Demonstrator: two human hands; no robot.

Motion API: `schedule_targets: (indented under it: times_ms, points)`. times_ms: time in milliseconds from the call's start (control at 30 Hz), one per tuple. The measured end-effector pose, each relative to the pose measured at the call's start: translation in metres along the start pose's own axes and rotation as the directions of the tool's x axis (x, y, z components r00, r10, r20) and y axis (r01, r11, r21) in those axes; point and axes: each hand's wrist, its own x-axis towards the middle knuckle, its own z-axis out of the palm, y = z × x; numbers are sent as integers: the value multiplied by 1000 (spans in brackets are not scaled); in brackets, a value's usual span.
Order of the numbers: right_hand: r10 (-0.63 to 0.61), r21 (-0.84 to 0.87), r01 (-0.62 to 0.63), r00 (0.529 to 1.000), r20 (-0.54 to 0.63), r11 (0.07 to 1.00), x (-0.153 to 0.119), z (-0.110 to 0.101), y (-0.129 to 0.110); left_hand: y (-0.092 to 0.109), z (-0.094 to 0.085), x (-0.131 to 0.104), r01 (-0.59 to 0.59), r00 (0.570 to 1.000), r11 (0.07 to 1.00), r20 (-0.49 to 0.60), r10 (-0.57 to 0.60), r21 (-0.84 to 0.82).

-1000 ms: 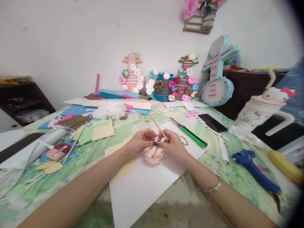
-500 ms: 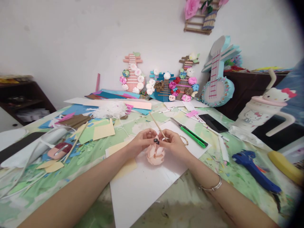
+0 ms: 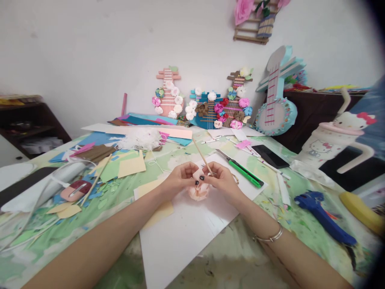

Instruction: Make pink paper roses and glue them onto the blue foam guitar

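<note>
My left hand (image 3: 179,177) and my right hand (image 3: 221,178) meet over a sheet of white paper (image 3: 186,241), fingers bent and thumbs nearly touching. A small pale pink paper petal (image 3: 198,173) is pinched between them. Just under the thumbs sits a round peach paper flower (image 3: 199,193), its upper part hidden by my hands. A thin wooden stick (image 3: 199,149) slants up and away from the fingers of my right hand. Beyond that hand lies a green utility knife (image 3: 245,170), and the handle loops of scissors (image 3: 236,178) show beside it.
A blue glue gun (image 3: 325,216), a yellow block (image 3: 361,210), a black phone (image 3: 270,156) and a large cup (image 3: 329,138) stand or lie to the right. Left are paper scraps (image 3: 132,164) and a white cable (image 3: 33,216). Flower-covered paper instruments (image 3: 170,96) lean along the wall.
Both thumbs have shifted slightly and a pale petal now shows between them. The flower sits a little higher and to the right, more covered by my hands. The stick has moved slightly right.
</note>
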Motion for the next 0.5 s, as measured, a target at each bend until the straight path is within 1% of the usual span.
schedule_targets:
  times_ms: [133, 233, 333, 500]
  points:
    - [15, -19, -15, 1000, -1, 1000, 1, -1, 1, -2, -1, 1, -58, 995, 998, -80, 58, -4]
    - [-17, -38, 16, 1000, -21, 999, 3, -2, 3, -3, -2, 2, -88, 990, 996, -111, 87, -2]
    - [-44, -57, 42, 999, -22, 997, 3, -2, 5, -2, -2, 3, -73, 989, 997, -131, 74, 8]
    - [-36, -77, 34, 999, -24, 996, 2, -2, 4, 0, 0, 2, -24, 989, 999, -149, 27, 21]
